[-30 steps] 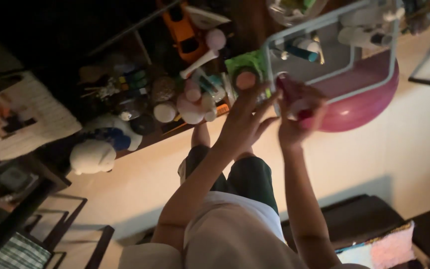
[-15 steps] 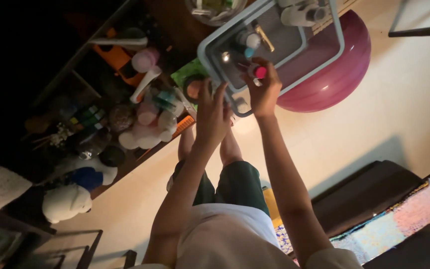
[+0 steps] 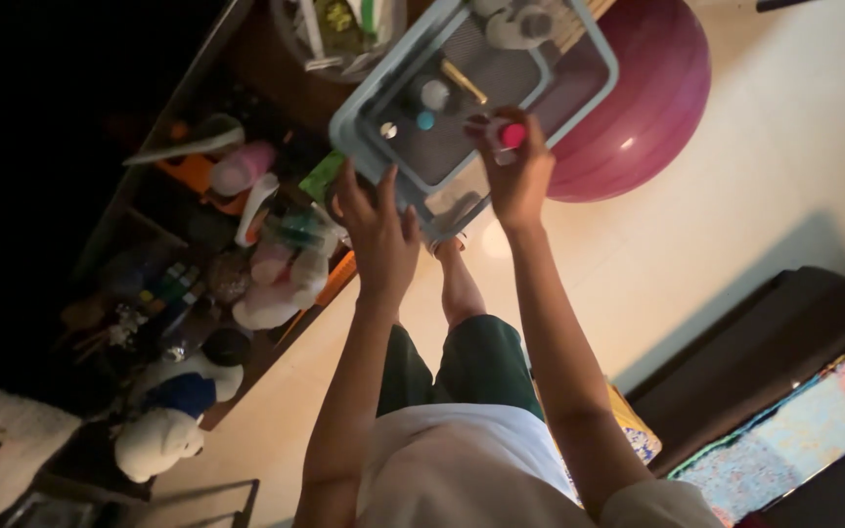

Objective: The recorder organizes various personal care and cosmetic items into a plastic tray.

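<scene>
The small pink-capped bottle (image 3: 509, 135) sat pinched in the fingers of the right hand (image 3: 517, 168), its cap poking out past the fingertips and the rest of it hidden behind them, so the hand was closed around it. It was held over the near part of the grey-blue tray (image 3: 356, 110), just inside the tray's rim on the side nearest the person. The left hand (image 3: 378, 227) was at the tray's near corner, fingers spread and laid against the rim and underside; whether it truly clasped the tray or only steadied it could not be told in the dim light. Inside the tray, beyond the bottle, lay a gold stick-shaped item (image 3: 465, 82), a white-capped container (image 3: 434, 94) and a little blue-capped one (image 3: 425, 120), with a white bottle (image 3: 515, 24) at the tray's far end. Behind the tray, on its right, bulged a large magenta exercise ball (image 3: 652, 108) resting on the pale floor (image 3: 735, 196). To the tray's left ran a dark shelf (image 3: 149, 210) crowded with toys, pink plush shapes (image 3: 276, 279) among them, and farther down from the tray sat a white and blue stuffed animal (image 3: 163, 430). Below the tray, the person's own legs in green shorts (image 3: 471, 362) showed.
</scene>
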